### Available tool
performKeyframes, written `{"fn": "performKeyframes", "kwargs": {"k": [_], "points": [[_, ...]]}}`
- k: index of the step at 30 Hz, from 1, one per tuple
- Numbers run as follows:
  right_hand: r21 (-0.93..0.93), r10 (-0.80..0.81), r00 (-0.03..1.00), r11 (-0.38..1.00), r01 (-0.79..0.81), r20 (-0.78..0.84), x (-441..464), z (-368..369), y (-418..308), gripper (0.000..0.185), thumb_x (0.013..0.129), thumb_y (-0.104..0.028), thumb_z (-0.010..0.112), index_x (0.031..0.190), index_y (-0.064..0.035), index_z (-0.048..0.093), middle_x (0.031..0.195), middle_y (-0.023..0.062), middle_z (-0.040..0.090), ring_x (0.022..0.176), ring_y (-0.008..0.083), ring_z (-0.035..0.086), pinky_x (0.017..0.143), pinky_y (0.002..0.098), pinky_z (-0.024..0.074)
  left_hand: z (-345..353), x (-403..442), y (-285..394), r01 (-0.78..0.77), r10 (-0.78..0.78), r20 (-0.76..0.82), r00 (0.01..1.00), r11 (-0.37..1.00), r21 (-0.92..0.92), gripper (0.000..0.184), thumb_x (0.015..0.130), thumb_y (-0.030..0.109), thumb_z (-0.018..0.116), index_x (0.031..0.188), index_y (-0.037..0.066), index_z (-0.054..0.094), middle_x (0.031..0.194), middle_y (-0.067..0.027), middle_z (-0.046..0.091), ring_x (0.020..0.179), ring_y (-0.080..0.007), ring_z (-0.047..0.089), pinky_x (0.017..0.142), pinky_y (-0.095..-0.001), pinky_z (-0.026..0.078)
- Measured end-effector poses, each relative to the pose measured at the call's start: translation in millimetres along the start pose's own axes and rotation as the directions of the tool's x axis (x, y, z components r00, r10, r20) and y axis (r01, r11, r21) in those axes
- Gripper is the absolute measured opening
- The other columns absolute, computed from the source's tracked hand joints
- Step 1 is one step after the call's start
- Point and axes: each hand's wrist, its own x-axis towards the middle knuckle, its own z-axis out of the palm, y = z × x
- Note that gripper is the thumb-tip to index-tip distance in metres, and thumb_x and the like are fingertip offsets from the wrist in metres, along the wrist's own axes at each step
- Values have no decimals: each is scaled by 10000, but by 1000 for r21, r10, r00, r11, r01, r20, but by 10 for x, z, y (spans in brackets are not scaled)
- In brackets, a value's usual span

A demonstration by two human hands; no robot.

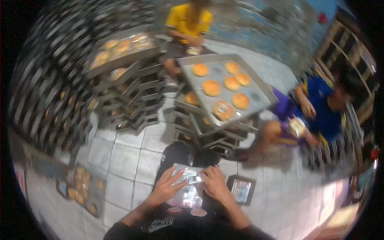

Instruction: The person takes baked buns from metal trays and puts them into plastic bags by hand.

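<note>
Low in the head view, a clear plastic bag [187, 194] with printing lies over my lap. My left hand [166, 186] has its fingers spread along the bag's left and upper side. On the right, my right hand [215, 182] pinches the upper right corner of the bag. No bun shows inside it. Beyond my knees, a metal tray [192, 72] holds several round golden buns [211, 88]. The nearest bun [223, 110] on that tray appears to be in a shiny wrapper.
Stacked trays [136, 92] stand at the left, with buns on top. Another tray [98, 192] of buns lies lower left. A small box [242, 190] sits right of my right hand. Two people, in yellow [190, 20] and dark blue [320, 100], sit beyond, each holding something.
</note>
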Motion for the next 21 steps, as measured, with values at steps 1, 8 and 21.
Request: {"fn": "performKeyframes", "kwargs": {"k": [1,8,21], "points": [[20,25,995,999,-27,93,-117,-50,-30,294,810,-109,749,1087,-30,689,1011,168,664,1027,369,600,944,466,490,-28,87,110,53,-54,-10,999,996,-71,321,863,93,762,1183,76,753,1504,-227,509,1391,-436,475,1088,-480,467],[593,355,927,724,-353,119,-519,-246,661,353,971,-196,675,1289,-57,607,1314,126,637,1092,292,654,929,371,532,37,348,-228,716,-406,611,679,186,-673,194,985,87,643,1133,-28,691,865,-147,748,804,-212,726,774,-338,583],[218,262,959,947,-234,-110,2399,-1324,1270,373,997,-252,633,1254,18,650,1137,197,724,1109,314,687,948,382,526,368,465,-529,358,-681,344,646,-128,-925,269,1056,229,554,1091,-29,624,1044,-201,741,916,-252,740,835,-354,591]]}}
